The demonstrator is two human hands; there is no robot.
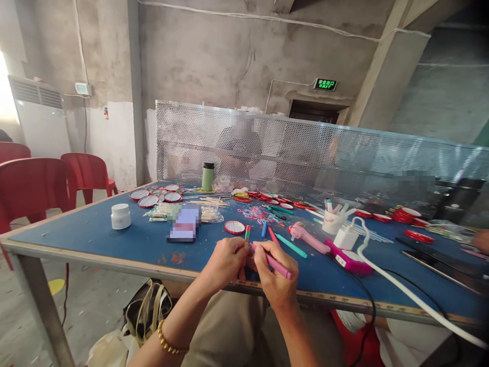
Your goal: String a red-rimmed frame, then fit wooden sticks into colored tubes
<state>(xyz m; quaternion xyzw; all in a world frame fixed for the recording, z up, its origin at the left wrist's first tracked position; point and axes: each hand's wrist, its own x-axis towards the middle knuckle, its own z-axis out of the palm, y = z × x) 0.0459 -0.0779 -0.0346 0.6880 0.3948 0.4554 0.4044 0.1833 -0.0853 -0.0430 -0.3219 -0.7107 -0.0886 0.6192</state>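
Observation:
My left hand [228, 259] is closed around a thin flat stick [247, 234] with red and green colouring; its tip stands up above my fingers. A pink marker pen [278, 266] is gripped in my right hand [278, 270], its front end close to the stick. Whether the pen touches the stick I cannot tell, as my fingers hide that spot. Just beyond my hands lie a red-rimmed round disc [234, 227], a blue pen cap [264, 229], a red pen [273, 235] and a teal marker [291, 245].
A phone [184, 224] and white jar [121, 217] stand to the left. On the right are a pink handheld fan [311, 238], a magenta box [348, 256], a pen cup [333, 223] and a white cable [414, 298]. A perforated metal screen [290, 148] closes the table's far side.

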